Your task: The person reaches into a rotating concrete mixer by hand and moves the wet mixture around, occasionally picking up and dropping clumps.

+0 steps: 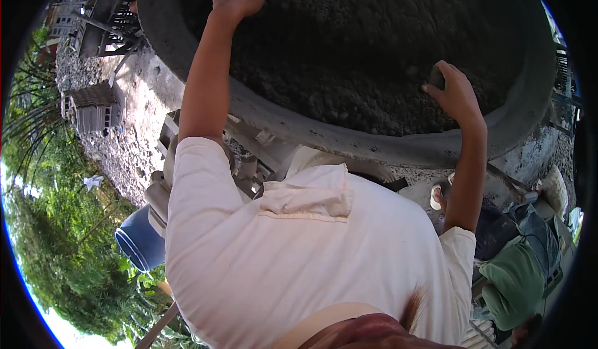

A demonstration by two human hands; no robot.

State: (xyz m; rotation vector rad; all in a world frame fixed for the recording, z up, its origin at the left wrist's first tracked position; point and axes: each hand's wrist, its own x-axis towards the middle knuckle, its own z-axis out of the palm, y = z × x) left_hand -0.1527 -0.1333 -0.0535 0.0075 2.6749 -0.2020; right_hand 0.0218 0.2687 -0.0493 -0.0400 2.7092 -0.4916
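A large round grey mixing drum (349,146) spans the upper part of the head view, with a thick, cement-coated rim. Inside it lies a dark, lumpy, gravelly mix (336,94), deep in shade. My left hand (238,1) reaches past the rim at the upper left, fingers apart, holding nothing I can see. My right hand (458,94) is over the right part of the drum's opening. Its thumb and fingers curve around a small dark grey lump (438,78) that looks like a stone. Both my forearms pass over the near rim.
A person in a green shirt (516,280) is at the lower right. A blue drum (140,240) stands at the left, beside grey machine parts (159,193). Hollow blocks (93,109) are stacked on pale gravel ground, with green plants (56,237) beyond.
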